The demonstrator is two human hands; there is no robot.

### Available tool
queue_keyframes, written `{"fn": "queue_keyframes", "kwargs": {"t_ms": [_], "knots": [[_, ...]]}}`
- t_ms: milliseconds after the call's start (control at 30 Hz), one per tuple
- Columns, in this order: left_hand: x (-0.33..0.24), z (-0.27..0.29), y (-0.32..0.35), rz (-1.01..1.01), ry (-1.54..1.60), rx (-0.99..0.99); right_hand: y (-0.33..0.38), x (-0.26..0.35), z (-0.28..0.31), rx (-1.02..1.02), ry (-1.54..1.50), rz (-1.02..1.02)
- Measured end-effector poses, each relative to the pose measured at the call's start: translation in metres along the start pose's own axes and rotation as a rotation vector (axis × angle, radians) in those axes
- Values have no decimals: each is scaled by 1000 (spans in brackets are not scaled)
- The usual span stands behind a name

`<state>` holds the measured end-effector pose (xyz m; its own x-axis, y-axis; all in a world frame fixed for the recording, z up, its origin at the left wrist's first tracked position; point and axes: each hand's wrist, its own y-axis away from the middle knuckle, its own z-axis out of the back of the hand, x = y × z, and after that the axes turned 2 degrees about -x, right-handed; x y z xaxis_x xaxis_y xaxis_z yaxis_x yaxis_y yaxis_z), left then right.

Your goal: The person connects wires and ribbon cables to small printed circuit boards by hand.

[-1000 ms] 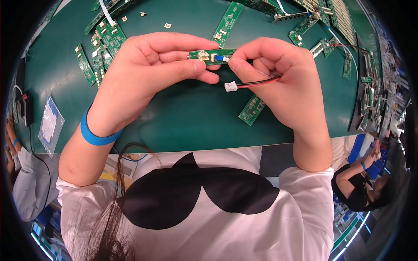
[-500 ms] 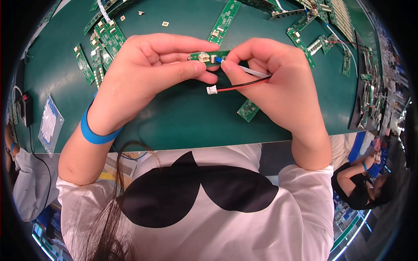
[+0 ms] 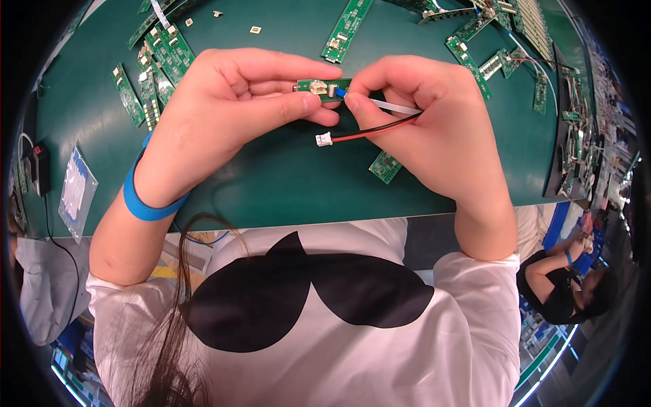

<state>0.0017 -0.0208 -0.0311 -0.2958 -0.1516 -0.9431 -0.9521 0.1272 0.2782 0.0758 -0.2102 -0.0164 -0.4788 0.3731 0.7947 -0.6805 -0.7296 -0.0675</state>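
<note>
My left hand pinches a small green circuit board between thumb and fingers above the green table. My right hand holds a flat white ribbon cable with a blue tip against the board's right end. From the same hand a red and black wire pair hangs free, ending in a white plug. A blue band circles my left wrist.
Several green circuit boards lie at the table's far left, far middle and far right; one small board lies under my right hand. A clear bag and a black device sit at left. Another person sits at lower right.
Both hands stayed together over the table. The white plug on the red and black wire swung left and slightly down; the ribbon cable now meets the board's right end.
</note>
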Motion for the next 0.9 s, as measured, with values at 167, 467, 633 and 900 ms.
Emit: {"fn": "queue_keyframes", "kwargs": {"t_ms": [167,467,633,900], "knots": [[-1,0,2,-2,-18,-6,0,1,0,13,-23,-23],[-1,0,2,2,-52,2,-1,2,0,22,18,-29],[-1,0,1,35,24,1,1,2,1,1,-27,-23],[-1,2,2,54,71,28,-1,3,3,20,-60,-44]]}}
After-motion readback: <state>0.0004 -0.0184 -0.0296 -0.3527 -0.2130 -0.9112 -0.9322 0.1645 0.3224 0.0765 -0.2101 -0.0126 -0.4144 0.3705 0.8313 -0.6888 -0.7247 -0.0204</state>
